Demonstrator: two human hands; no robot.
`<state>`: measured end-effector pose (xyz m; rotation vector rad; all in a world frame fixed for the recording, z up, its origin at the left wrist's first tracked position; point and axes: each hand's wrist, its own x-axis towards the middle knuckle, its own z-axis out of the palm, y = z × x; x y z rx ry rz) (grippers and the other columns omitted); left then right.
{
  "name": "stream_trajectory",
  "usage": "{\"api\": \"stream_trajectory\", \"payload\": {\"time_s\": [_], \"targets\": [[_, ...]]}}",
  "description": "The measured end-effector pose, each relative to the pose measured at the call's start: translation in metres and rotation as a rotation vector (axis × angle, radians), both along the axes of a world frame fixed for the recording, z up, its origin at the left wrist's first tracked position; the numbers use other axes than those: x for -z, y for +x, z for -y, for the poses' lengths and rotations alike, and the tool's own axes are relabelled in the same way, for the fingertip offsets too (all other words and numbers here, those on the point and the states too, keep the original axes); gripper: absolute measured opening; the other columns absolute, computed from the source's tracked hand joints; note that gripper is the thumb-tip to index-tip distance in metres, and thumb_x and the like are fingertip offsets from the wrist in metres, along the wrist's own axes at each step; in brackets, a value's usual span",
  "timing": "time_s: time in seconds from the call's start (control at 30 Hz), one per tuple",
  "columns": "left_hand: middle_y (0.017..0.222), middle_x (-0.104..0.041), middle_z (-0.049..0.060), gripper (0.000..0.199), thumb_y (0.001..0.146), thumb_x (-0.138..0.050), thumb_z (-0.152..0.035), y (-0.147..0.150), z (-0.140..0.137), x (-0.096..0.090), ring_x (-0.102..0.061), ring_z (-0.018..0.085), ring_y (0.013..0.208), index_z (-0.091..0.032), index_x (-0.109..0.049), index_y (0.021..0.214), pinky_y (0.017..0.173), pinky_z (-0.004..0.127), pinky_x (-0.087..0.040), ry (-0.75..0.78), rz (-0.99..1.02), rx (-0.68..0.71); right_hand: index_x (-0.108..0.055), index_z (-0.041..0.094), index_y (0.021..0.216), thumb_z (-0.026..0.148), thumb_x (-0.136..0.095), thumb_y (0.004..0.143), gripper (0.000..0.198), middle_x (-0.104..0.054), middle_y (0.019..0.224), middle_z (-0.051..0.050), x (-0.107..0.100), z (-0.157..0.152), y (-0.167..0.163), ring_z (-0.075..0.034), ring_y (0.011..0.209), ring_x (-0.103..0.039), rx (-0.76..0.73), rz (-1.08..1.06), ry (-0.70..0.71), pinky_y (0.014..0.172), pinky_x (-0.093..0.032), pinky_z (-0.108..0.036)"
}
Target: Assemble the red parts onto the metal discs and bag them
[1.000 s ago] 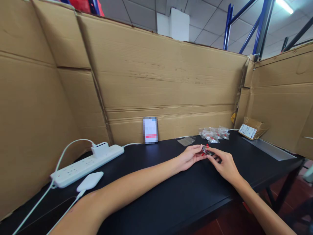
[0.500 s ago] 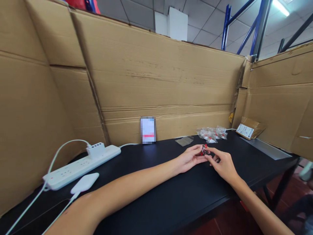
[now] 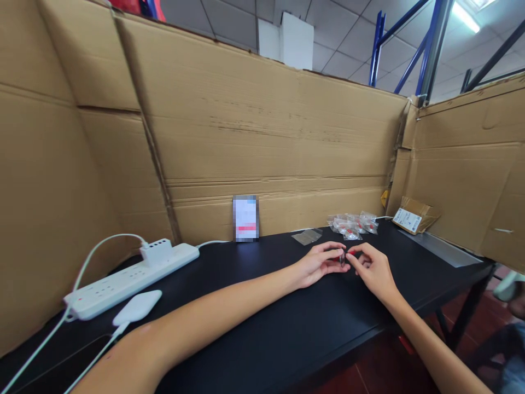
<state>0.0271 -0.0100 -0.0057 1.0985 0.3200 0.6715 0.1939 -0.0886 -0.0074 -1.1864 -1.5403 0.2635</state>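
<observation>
Above the black table [image 3: 262,339], my left hand [image 3: 315,266] grips a small round metal-and-red object [image 3: 342,259] between thumb and fingers. Its exact kind is too small to make out. Close against it, my right hand [image 3: 374,268] pinches a small red piece [image 3: 351,252] with thumb and index finger, the other fingers curled in. Whether the red piece is joined to the round object I cannot tell. Just behind the hands lie several clear plastic bags [image 3: 351,225] with small red and silvery items inside. Flat clear bags [image 3: 307,236] rest to their left.
A white power strip [image 3: 98,295] with a plugged-in adapter and a white pad [image 3: 137,307] with cable lie at left. An upright blurred-out screen [image 3: 246,219] leans on the cardboard wall [image 3: 262,126]. At right are a labelled brown package [image 3: 418,214] and a clear sheet [image 3: 451,253].
The round object has turned in my left hand and shows more edge-on. My right fingers have shifted onto the small red piece. The view has moved slightly.
</observation>
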Motion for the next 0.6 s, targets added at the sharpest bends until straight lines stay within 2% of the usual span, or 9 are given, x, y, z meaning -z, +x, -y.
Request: {"api": "stream_trajectory", "payload": {"time_s": [0.07,0.13,0.37,0.47,0.6], "targets": [[0.088,-0.069,0.009,0.04,0.075,-0.076,-0.023,-0.001,-0.002,0.0,-0.071,0.021,0.08,-0.012,-0.06,0.109,0.091,0.043,-0.051,0.024,-0.003,-0.002,-0.061,0.019,0.078,0.047,-0.063,0.081,0.028,-0.057,0.055,0.0,0.002,-0.002,0.001,-0.012,0.044,-0.05,-0.024,-0.054,-0.047,0.043,-0.037,-0.023],[0.088,-0.069,0.009,0.041,0.074,-0.077,-0.024,-0.001,-0.004,0.001,-0.071,0.021,0.08,-0.012,-0.06,0.11,0.089,0.043,-0.051,0.055,-0.013,0.002,-0.058,0.019,0.077,0.049,-0.063,0.081,0.03,-0.051,0.05,0.003,0.004,-0.004,0.003,-0.011,0.042,-0.047,-0.069,-0.105,-0.107,0.043,-0.034,-0.022],[0.09,-0.069,0.011,0.041,0.073,-0.078,-0.026,-0.002,-0.003,-0.001,-0.07,0.019,0.076,-0.01,-0.062,0.108,0.084,0.039,-0.052,0.158,-0.05,0.037,-0.057,0.017,0.085,0.051,-0.066,0.076,0.037,-0.053,0.056,0.003,0.011,-0.015,0.011,-0.009,0.044,-0.043,-0.338,-0.253,-0.324,0.043,-0.03,-0.021],[0.089,-0.069,0.011,0.043,0.071,-0.079,-0.027,-0.001,-0.001,-0.002,-0.07,0.02,0.077,-0.01,-0.062,0.107,0.082,0.039,-0.052,0.184,-0.054,0.033,-0.059,0.017,0.08,0.048,-0.064,0.077,0.031,-0.054,0.057,0.002,0.013,-0.017,0.012,-0.009,0.046,-0.044,-0.264,-0.203,-0.285,0.045,-0.031,-0.022],[0.086,-0.068,0.009,0.046,0.067,-0.082,-0.029,0.0,0.002,-0.003,-0.07,0.021,0.074,-0.01,-0.062,0.105,0.08,0.04,-0.054,0.194,-0.083,0.027,-0.059,0.018,0.071,0.036,-0.059,0.079,0.019,-0.054,0.057,0.001,0.011,-0.013,0.009,-0.011,0.049,-0.045,-0.001,-0.004,-0.173,0.048,-0.033,-0.024]]}}
